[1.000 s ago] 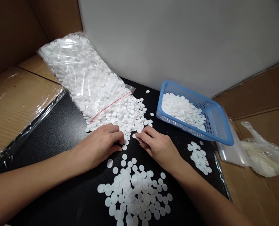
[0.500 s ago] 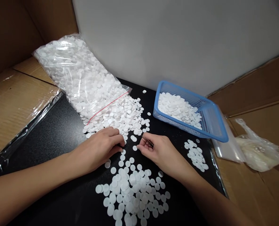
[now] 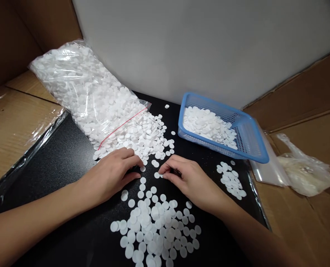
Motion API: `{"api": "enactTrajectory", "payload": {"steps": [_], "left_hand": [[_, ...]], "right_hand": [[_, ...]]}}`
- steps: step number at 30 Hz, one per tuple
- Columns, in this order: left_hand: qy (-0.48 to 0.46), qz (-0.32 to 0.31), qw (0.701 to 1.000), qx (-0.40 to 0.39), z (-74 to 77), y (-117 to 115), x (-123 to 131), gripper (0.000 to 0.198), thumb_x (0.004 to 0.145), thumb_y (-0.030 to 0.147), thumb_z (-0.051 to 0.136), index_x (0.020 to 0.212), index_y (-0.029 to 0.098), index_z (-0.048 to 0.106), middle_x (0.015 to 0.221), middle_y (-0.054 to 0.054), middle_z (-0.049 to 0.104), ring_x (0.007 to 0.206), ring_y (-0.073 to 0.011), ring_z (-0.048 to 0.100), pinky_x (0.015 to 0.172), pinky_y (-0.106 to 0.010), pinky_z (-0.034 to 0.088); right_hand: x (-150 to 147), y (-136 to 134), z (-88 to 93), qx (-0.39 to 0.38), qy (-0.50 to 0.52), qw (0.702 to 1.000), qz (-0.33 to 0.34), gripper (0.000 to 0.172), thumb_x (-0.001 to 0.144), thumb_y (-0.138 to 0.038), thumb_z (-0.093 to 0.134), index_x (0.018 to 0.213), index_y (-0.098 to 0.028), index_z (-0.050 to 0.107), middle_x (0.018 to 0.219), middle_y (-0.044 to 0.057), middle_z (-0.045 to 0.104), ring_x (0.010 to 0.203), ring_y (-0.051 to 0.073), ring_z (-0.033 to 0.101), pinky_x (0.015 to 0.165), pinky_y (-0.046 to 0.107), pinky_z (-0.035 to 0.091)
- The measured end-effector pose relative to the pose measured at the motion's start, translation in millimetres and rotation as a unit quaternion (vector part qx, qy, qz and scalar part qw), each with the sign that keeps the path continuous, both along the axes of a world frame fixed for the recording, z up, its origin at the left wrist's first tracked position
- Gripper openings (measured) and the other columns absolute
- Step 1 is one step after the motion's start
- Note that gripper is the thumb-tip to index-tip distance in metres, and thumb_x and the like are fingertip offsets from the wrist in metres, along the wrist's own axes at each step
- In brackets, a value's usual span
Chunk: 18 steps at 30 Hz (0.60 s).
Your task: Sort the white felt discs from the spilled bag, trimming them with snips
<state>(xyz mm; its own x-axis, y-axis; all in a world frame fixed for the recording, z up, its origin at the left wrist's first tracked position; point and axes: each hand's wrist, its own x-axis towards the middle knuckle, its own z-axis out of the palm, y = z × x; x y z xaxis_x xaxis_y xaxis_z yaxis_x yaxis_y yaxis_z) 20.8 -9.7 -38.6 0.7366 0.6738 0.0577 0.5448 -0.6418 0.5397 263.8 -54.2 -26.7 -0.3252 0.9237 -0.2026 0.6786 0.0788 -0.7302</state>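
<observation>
My left hand (image 3: 120,168) lies palm down at the front of the spilled white discs (image 3: 142,137), fingers curled, thumb and index finger apart. One round white disc (image 3: 143,169) is by its index fingertip. My right hand (image 3: 185,178) faces it, thumb and index finger pinched at the edge of a small white disc (image 3: 161,176), beside another flat disc (image 3: 156,175). Something dark shows within the right hand's curled fingers, mostly hidden. Nearer to me spreads a loose pile of thin, round white discs (image 3: 154,226), many overlapping.
A large clear zip bag (image 3: 81,89) full of discs lies at the back left, its red-lined mouth spilling. At the back right stands a blue perforated basket (image 3: 252,148) partly filled with discs. A smaller disc cluster (image 3: 231,180) lies right. Cardboard (image 3: 298,218) and a crumpled plastic bag (image 3: 306,174) are beyond.
My right hand's fingertips have closed down at a disc; the thin dark tool that stuck out of them no longer shows clearly. My left thumb and index finger have parted slightly. The view has shifted a little.
</observation>
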Motion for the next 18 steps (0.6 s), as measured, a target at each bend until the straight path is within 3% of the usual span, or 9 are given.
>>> {"api": "enactTrajectory", "payload": {"steps": [7,9,13,16,18], "left_hand": [[0.005,-0.017,1.000,-0.005,1.8,-2.7,0.6,0.008,0.093,0.017,0.059,0.099,0.020,0.065,0.090,-0.001,0.058,0.083,-0.0170,0.058,0.071,-0.028,0.043],[0.014,-0.022,1.000,-0.004,3.2,-3.5,2.3,0.008,0.092,0.016,0.061,0.097,0.020,0.066,0.089,-0.001,0.059,0.082,-0.0172,0.058,0.071,-0.028,0.043],[0.025,-0.038,0.998,0.039,4.0,-3.7,6.5,0.005,0.091,0.016,0.062,0.092,0.017,0.066,0.085,-0.002,0.060,0.080,-0.0186,0.056,0.071,-0.030,0.043],[0.021,-0.076,0.993,0.091,3.5,-2.7,7.2,0.013,0.096,0.017,0.056,0.087,0.016,0.064,0.084,-0.003,0.060,0.077,-0.0195,0.053,0.070,-0.032,0.041],[0.019,-0.104,0.988,0.113,3.6,-1.7,6.4,0.018,0.098,0.015,0.050,0.086,0.016,0.063,0.084,-0.004,0.060,0.078,-0.0195,0.052,0.070,-0.033,0.041]], "right_hand": [[-4.0,-6.1,12.2,-0.081,0.008,0.994,0.070,0.017,0.095,-0.016,0.055,0.088,-0.023,0.069,0.091,-0.001,0.067,0.082,0.013,0.062,0.070,0.025,0.046],[-4.8,-3.8,12.6,-0.091,0.015,0.994,0.062,0.017,0.095,-0.020,0.056,0.083,-0.023,0.068,0.086,-0.002,0.068,0.076,0.013,0.062,0.065,0.025,0.045],[-9.2,4.5,0.5,0.042,0.000,0.999,-0.021,0.004,0.091,-0.022,0.064,0.088,-0.021,0.063,0.083,0.000,0.063,0.072,0.014,0.058,0.064,0.025,0.044],[-10.9,8.0,-11.8,0.132,-0.028,0.991,-0.007,0.004,0.091,-0.020,0.062,0.088,-0.020,0.060,0.085,0.002,0.060,0.073,0.015,0.057,0.066,0.028,0.046],[-10.1,7.8,-16.3,0.158,-0.030,0.987,0.012,0.013,0.094,-0.018,0.057,0.081,-0.020,0.058,0.082,0.003,0.059,0.071,0.015,0.056,0.065,0.028,0.046]]}}
